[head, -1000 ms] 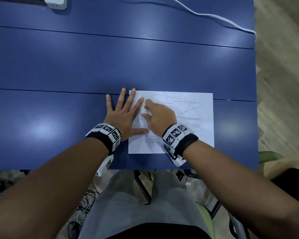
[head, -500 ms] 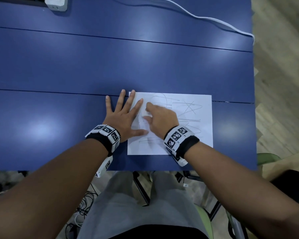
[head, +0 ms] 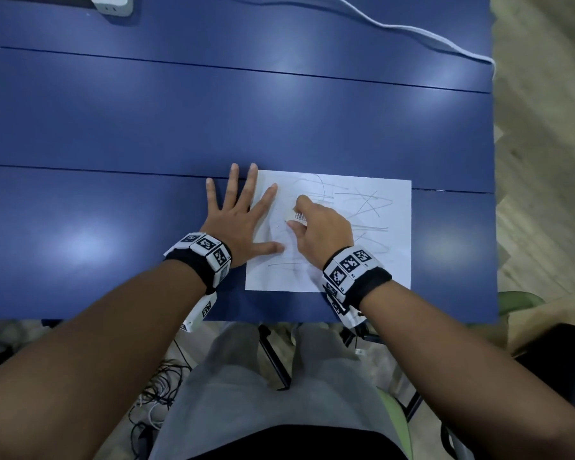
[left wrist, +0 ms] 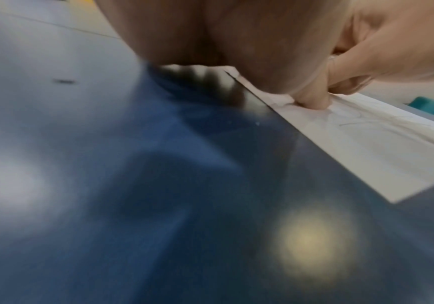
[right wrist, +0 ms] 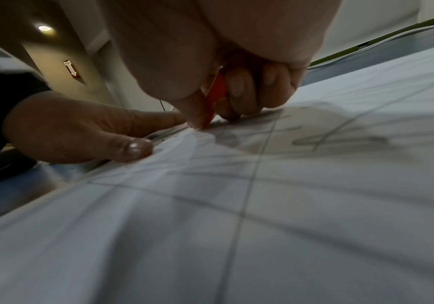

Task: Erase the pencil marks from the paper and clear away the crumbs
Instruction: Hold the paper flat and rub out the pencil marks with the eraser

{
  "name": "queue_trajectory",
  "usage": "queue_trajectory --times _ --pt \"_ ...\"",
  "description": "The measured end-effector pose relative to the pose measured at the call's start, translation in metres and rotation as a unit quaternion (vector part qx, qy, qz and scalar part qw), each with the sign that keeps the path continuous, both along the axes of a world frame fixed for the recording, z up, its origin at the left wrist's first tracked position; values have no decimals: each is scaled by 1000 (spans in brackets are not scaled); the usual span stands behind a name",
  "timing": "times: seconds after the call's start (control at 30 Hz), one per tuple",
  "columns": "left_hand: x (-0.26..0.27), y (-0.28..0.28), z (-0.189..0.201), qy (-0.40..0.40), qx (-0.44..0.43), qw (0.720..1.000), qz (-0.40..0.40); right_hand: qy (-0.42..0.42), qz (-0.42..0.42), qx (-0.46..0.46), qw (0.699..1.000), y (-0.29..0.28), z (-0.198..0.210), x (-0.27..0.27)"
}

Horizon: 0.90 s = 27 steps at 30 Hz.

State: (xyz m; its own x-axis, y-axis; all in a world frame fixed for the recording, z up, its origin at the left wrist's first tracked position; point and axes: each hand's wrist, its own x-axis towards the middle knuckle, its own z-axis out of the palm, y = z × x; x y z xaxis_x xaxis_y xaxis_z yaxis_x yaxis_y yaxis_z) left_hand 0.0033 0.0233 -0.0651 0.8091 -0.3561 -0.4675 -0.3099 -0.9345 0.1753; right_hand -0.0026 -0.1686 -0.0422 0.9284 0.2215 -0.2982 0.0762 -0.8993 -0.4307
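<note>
Pinching the eraser against the paper's left half, the right hand could crumple the sheet with hard strokes if the flat, spread left hand pinning its edge slips.

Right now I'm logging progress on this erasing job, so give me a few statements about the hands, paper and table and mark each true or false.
1. The left hand lies flat, fingers spread, on the paper's left edge. True.
2. The right hand is idle and holds nothing. False: it pinches an eraser against the sheet.
3. Pencil marks remain on the paper's right part. True.
4. The paper lies on a red table. False: the table is blue.
5. A white cable runs across the table's far right corner. True.
</note>
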Motion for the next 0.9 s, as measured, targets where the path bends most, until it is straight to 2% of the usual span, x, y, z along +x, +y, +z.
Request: queue_trajectory --times 0.17,0.4,0.57,0.7,0.83,0.9 --pt "-14 2 1 12 20 997 -71 8 8 -9 1000 -1 4 1" --pt "-17 2 1 16 17 998 -63 3 5 6 1000 -1 5 -2" --pt "-17 1 1 17 27 998 -63 16 52 8 998 3 3 -14" --pt "-16 0 2 24 24 998 -60 -10 6 13 1000 0 2 -4" --pt "-17 -1 2 16 33 997 -65 22 76 2 997 7 3 -16" --pt "-16 -1 3 19 30 997 -63 18 59 -8 998 5 3 -12"
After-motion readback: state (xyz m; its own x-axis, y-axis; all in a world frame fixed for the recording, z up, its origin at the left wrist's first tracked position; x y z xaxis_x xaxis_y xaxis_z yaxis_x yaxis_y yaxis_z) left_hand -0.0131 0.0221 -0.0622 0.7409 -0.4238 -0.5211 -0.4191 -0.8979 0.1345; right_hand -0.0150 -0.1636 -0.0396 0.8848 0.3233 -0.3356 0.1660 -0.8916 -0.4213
